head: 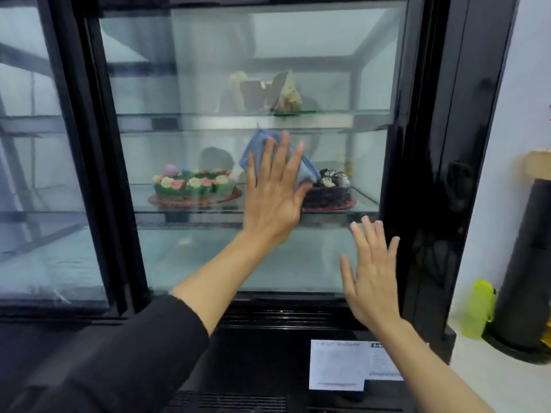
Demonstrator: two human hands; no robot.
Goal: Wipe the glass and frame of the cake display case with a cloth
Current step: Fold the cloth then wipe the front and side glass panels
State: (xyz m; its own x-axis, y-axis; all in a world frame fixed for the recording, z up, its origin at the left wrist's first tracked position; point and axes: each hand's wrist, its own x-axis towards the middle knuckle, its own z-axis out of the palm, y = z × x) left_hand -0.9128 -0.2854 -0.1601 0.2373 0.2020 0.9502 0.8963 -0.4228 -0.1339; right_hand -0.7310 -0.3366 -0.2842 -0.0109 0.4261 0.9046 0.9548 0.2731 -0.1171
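Now my left hand [275,198] presses the soft blue cloth [262,150] flat on smooth glass [208,257]; right hand [371,275] spread, empty, beside the glossy black frame [417,174].

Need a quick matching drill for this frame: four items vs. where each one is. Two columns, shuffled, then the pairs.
Column 1:
1. cloth
2. flower-topped cake
3. chocolate cake
4. cake slices

Column 2:
A. upper glass shelf
B. middle shelf, left side
C. pressed to the glass under the left hand
D. middle shelf, right side

Pairs: 1-C, 2-B, 3-D, 4-A
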